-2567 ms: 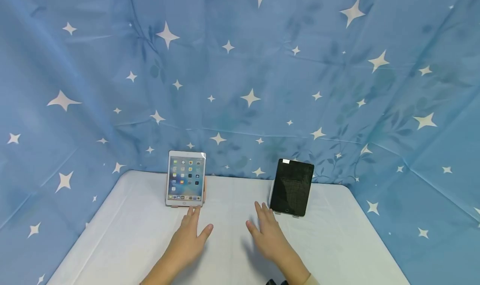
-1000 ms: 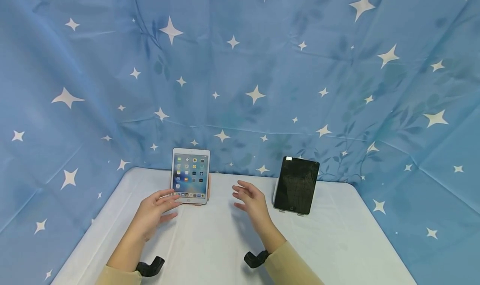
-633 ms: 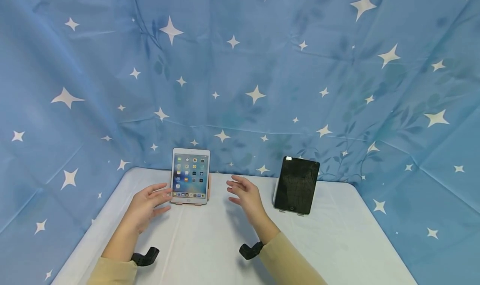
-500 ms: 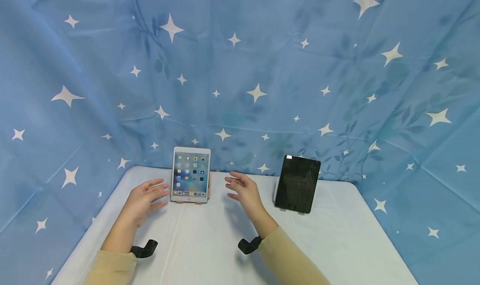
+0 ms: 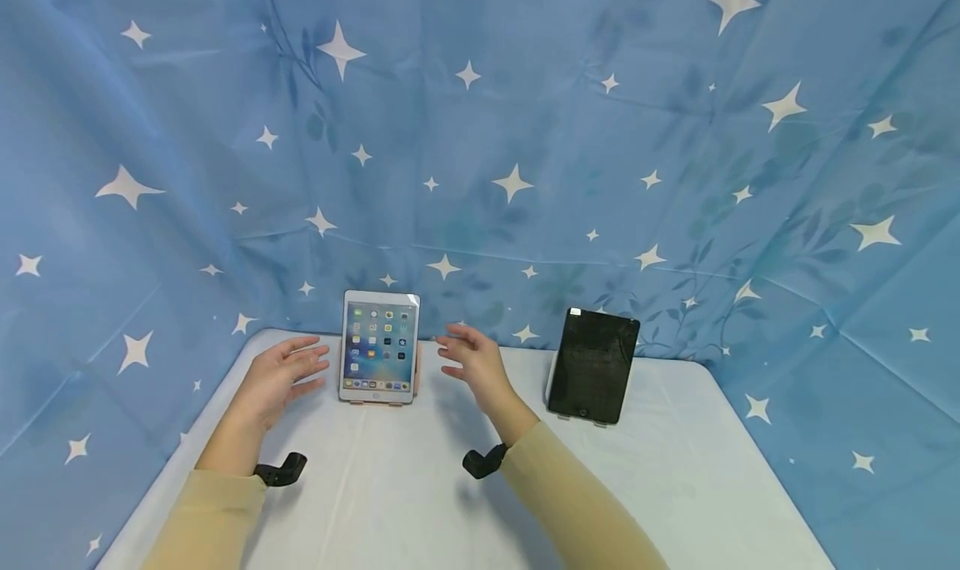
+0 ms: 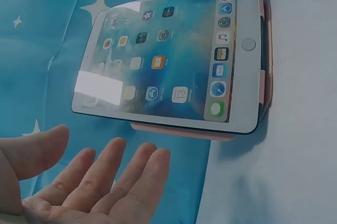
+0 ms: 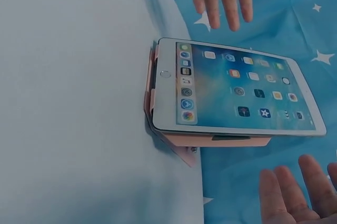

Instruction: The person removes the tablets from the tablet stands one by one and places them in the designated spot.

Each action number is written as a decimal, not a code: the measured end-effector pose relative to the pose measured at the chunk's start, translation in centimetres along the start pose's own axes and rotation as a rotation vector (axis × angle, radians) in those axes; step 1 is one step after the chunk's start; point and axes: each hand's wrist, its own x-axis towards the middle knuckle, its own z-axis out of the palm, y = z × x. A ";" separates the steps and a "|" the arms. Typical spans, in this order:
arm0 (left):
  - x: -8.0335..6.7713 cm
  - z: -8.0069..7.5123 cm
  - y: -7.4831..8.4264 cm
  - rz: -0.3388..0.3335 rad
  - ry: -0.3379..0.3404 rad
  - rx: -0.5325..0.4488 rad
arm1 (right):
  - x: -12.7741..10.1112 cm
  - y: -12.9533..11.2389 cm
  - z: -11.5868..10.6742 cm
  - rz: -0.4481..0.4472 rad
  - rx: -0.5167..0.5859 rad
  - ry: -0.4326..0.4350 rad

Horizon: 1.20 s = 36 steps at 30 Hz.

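Note:
A white tablet (image 5: 378, 347) with its home screen lit leans on a pink stand (image 7: 226, 140) near the back left of the table. To its left my left hand (image 5: 279, 374) hovers with fingers spread, apart from the tablet's edge. On the other side my right hand (image 5: 474, 363) is raised, fingers loosely extended toward the tablet and a gap between. In the left wrist view the left hand's fingers (image 6: 105, 171) lie beside the tablet, holding nothing. The right wrist view has both hands flanking the tablet, neither touching it.
A black tablet (image 5: 594, 366) with a dark screen leans on a second stand at the back right. White cloth covers the table (image 5: 405, 487). A blue curtain with white stars (image 5: 510, 178) hangs right behind. Each wrist wears a black camera mount (image 5: 281, 470).
Both hands first pointed forward, lower on the table. The left has swung out to the white tablet's left; the right has moved left and farther forward, to its right. The tablets stay put.

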 end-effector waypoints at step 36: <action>6.5 0.8 3.3 0.042 0.020 0.002 | 4.5 -1.4 2.8 0.043 -0.045 0.027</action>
